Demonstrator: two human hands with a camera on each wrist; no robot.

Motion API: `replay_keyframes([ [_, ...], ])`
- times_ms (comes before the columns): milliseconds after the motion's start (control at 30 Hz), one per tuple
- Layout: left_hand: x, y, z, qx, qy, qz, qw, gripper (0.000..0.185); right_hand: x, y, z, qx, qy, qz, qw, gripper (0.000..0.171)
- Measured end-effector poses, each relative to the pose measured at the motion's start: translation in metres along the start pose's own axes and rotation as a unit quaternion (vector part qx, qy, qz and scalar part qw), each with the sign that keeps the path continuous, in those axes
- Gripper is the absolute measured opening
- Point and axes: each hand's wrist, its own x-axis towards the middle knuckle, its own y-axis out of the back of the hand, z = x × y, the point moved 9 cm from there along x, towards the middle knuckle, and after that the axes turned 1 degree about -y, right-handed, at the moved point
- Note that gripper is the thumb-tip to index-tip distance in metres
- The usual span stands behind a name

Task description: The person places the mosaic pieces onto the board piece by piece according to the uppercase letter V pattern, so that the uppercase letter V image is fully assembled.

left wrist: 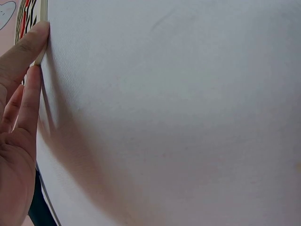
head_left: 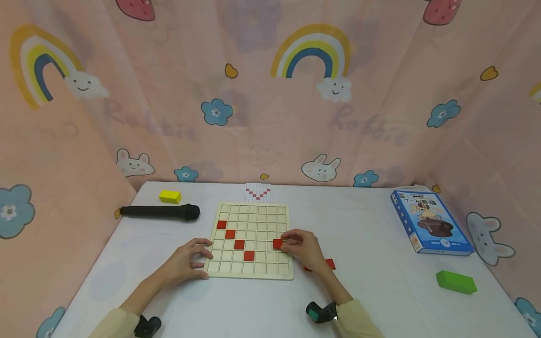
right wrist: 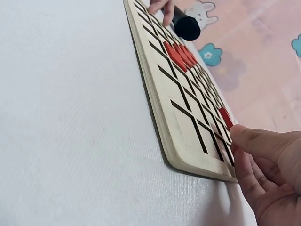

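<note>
Pale wooden grid board (head_left: 253, 240) lies flat on the white table (head_left: 372, 281), near its middle. Four red square tiles (head_left: 235, 240) sit in a diagonal stepping down toward the right. Right hand (head_left: 303, 248) pinches a fifth red square tile (head_left: 277, 243) at a cell on the board's right side, fingers curled on it. Left hand (head_left: 189, 259) rests at the board's left edge, fingertips touching it, holding nothing. Hands well apart.

Step judged: seating the fifth tile. Next move likely calls for pressing it flush in its cell, then fetching the loose red tiles (head_left: 329, 264) beside the right wrist. The small printed pattern card (head_left: 258, 192) behind the board shows a red V.
</note>
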Motion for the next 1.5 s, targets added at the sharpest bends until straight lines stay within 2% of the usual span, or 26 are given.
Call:
replay_keyframes([
  [400,-0.001,-0.001,-0.001,-0.004,0.000,-0.001,1.0000,0.037,0.004,-0.024,-0.014,-0.048,0.021,-0.017,0.998,0.023],
  [933,0.000,0.000,-0.001,0.003,0.000,0.005,1.0000,0.037,0.009,-0.039,-0.024,-0.033,0.054,-0.038,0.997,0.024],
  [1100,0.000,0.000,-0.001,0.003,0.000,0.006,1.0000,0.037,0.011,-0.041,-0.026,-0.027,0.050,-0.046,0.997,0.023],
  [1300,0.002,0.000,-0.002,0.004,0.001,0.008,1.0000,0.037,0.005,-0.027,-0.021,-0.016,0.020,-0.039,0.999,0.026],
  [1500,0.001,0.001,-0.003,0.015,0.001,0.011,0.9998,0.036,-0.013,0.016,-0.004,-0.010,-0.015,0.001,1.000,0.031],
])
